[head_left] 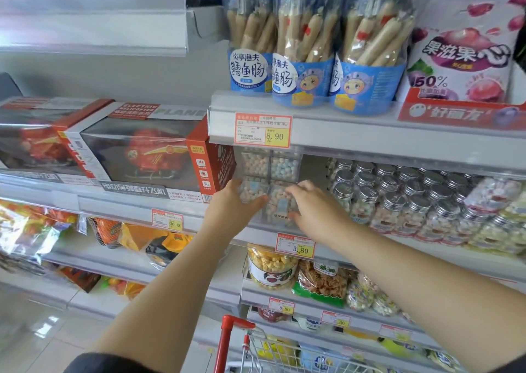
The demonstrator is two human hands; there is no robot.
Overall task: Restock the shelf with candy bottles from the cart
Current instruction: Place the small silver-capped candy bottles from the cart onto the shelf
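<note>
Both hands are on the middle shelf [256, 234], just above the yellow 3.80 price tag [295, 246].

The left hand [236, 202] is up and left of that tag. Its fingers are curled around the left candy bottle [252, 192], a clear square one full of little pastel balls, with the thumb across the front. The right hand [316, 210] is just above and right of the tag. It's gripping the right candy bottle [280, 202], fingers draped over the top and thumb lower down on the front face.

The two bottles sit side by side and touching, right at the front edge of the shelf above the tag. I can't tell if they're fully resting on the shelf or slightly lifted.

Directly above them, further up from the tag, is another pair of the same clear bottles [270, 165], tucked under the shelf rail with the 8.90 tag [263, 130].

To the right of the 3.80 tag, on the same shelf, there's a big crowd of silver-capped candy jars [398, 196] in rows. Up and left of the tag is a red toy helicopter box [148, 150]. Way above the tag are three blue-lidded sausage tubs [307, 45].

Just below the tag and a bit left is a popcorn tub [271, 267]. Well below the tag and a bit left is the cart [232, 344], with its red handle and wire basket poking in at the bottom edge.
</note>
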